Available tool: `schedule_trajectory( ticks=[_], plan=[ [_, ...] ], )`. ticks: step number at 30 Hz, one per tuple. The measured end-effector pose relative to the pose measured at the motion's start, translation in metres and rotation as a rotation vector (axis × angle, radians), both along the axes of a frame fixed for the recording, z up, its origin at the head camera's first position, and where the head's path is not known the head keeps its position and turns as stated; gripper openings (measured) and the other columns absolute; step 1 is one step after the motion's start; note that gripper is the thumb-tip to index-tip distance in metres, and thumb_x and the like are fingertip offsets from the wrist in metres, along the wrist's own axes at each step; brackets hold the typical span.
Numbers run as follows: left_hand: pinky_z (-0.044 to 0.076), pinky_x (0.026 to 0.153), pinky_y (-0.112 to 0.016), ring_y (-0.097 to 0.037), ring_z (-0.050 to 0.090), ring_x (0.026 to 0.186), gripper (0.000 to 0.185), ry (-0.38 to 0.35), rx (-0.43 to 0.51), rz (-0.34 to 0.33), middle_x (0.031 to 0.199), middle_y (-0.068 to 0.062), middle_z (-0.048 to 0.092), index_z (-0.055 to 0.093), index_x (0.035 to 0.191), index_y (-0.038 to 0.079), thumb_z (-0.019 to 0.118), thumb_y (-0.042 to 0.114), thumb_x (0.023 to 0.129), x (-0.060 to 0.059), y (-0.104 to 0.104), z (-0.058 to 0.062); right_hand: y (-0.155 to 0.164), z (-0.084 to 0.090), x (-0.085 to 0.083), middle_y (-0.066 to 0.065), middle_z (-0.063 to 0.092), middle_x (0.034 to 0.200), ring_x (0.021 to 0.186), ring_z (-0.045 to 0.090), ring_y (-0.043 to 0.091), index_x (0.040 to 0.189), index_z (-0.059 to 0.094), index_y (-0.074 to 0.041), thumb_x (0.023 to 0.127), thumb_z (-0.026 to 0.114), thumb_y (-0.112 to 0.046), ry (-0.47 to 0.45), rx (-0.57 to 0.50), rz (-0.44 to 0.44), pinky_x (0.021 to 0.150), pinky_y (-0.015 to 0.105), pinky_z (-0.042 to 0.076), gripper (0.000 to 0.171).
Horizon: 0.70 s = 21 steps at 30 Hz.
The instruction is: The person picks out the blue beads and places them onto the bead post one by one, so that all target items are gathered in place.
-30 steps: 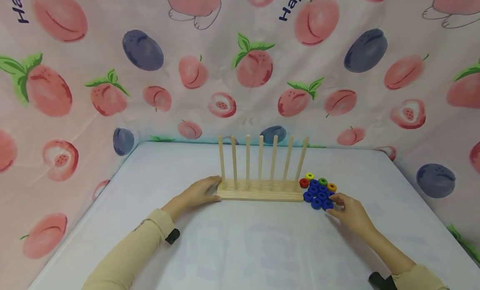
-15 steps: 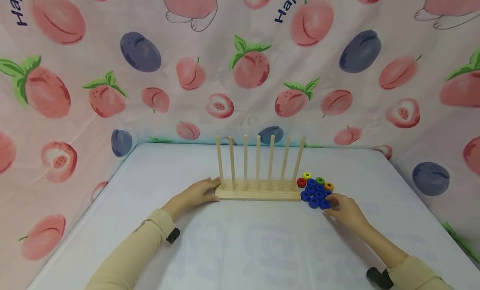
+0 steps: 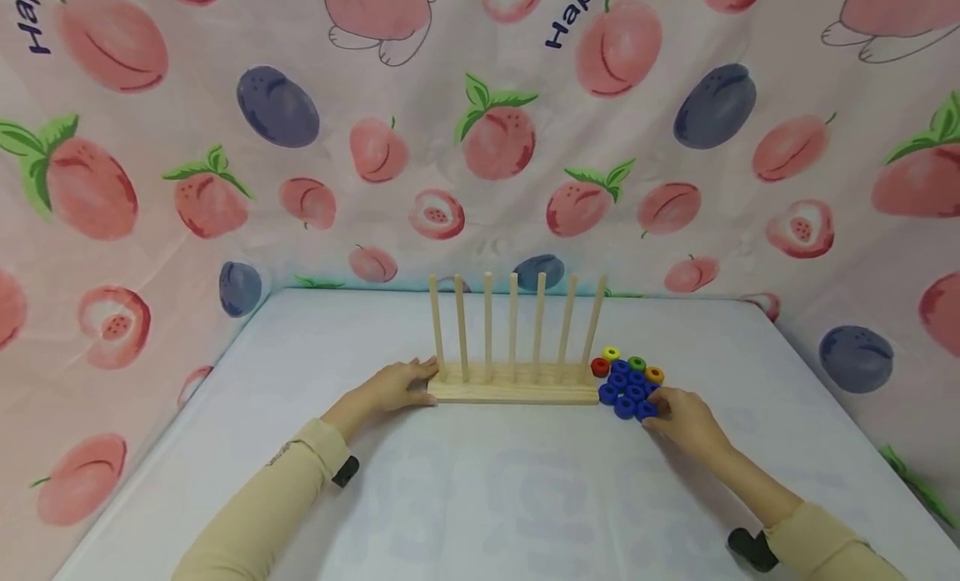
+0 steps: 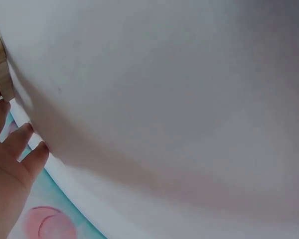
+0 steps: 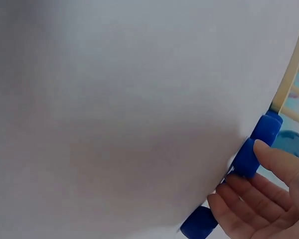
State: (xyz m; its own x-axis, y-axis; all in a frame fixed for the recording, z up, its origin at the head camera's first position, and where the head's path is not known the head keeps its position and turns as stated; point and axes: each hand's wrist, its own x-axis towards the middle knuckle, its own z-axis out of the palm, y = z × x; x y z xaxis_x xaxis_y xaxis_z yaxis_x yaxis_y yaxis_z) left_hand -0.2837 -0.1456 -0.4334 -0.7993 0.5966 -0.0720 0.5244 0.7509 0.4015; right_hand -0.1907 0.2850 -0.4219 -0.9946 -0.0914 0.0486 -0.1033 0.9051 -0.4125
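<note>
Two hands (image 3: 393, 387) (image 3: 688, 421), one base (image 3: 513, 394), seven pegs (image 3: 513, 324), eight-plus blue rings (image 5: 247, 159), four other rings (image 3: 600, 371)

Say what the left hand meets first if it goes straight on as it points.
The wooden rack. The left hand seems to touch its left end, though depth is hard to judge; pushing on would likely slide it toward the blue rings by its right end.

A pale cloth (image 3: 442, 89) printed with pink fruits (image 3: 618, 47), dark-blue fruits (image 3: 715, 106) and lettering (image 3: 581, 12) is hanging behind and beside a white tabletop (image 3: 480, 498), while a bluish tint (image 3: 360, 287) is running along the far edge.
</note>
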Motion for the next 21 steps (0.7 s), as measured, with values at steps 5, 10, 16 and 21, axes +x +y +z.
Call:
schedule_trajectory(
  ticks=[5,10,16,21],
  plan=[
    [0.025,0.104,-0.053,-0.036,0.029,0.128,0.067,-0.006,0.002,-0.005,0.141,-0.006,0.031,0.038,0.133,0.008,0.059,0.041,0.079,-0.0014,0.0025,0.0018,0.0024,0.0027,0.0009,0.015,0.066,0.081,0.072,0.061,0.022,0.092,0.061,0.006,0.072,0.070,-0.011,0.008,0.004,0.015,0.063,0.036,0.052,0.028],
    [0.026,0.104,-0.050,-0.036,0.030,0.128,0.067,0.008,-0.016,0.004,0.141,-0.006,0.031,0.039,0.132,0.009,0.059,0.043,0.078,-0.0046,0.0040,0.0035,0.0027,0.0068,0.0018,0.015,0.066,0.079,0.070,0.062,0.022,0.091,0.061,0.006,0.071,0.070,-0.010,0.018,-0.006,0.030,0.062,0.036,0.052,0.027],
    [0.026,0.105,-0.049,-0.036,0.030,0.127,0.069,-0.009,0.003,0.002,0.140,-0.006,0.032,0.039,0.132,0.007,0.060,0.042,0.077,-0.0042,0.0010,0.0038,0.0007,0.0038,0.0007,0.013,0.066,0.078,0.069,0.061,0.020,0.090,0.061,0.006,0.071,0.070,-0.010,0.013,0.004,0.019,0.060,0.033,0.052,0.027],
    [0.025,0.104,-0.051,-0.037,0.030,0.127,0.068,-0.016,0.006,0.006,0.140,-0.006,0.033,0.039,0.132,0.006,0.059,0.043,0.078,-0.0021,-0.0002,0.0013,-0.0005,0.0000,0.0012,0.013,0.066,0.078,0.069,0.061,0.020,0.091,0.061,0.005,0.071,0.070,-0.011,0.009,0.002,0.005,0.060,0.033,0.052,0.027]
  ],
)
